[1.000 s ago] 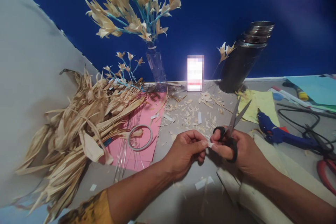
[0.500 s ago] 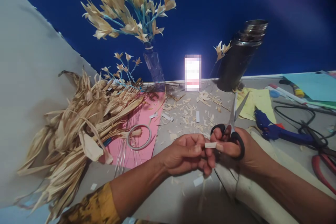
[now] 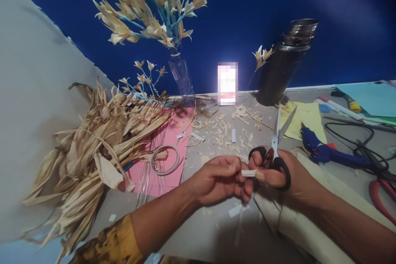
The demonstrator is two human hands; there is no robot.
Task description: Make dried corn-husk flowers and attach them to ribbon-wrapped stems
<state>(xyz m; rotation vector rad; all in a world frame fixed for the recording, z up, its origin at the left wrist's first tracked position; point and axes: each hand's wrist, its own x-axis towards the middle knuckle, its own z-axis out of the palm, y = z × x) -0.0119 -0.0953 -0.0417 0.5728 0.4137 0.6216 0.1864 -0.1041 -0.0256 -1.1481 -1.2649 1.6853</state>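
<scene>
A small pale strip spans the gap between my two hands, above the table. The fingertips of my left hand pinch its left end. The thumb of my right hand presses its right end against the fingers. That same hand carries a pair of scissors, with fingers through the black handles. The scissor blades point up and away from me and stand apart, clear of the strip. Below the hands, a white scrap lies on the table.
Dried corn husks and a tape ring lie left, partly over pink paper. Husk flowers stand in a clear bottle. A dark flask stands behind; a blue glue gun and red-handled pliers lie right.
The scissor blades have come slightly closer together. Both hands keep nearly the same place and hold the strip as before. The view has shifted a little.
</scene>
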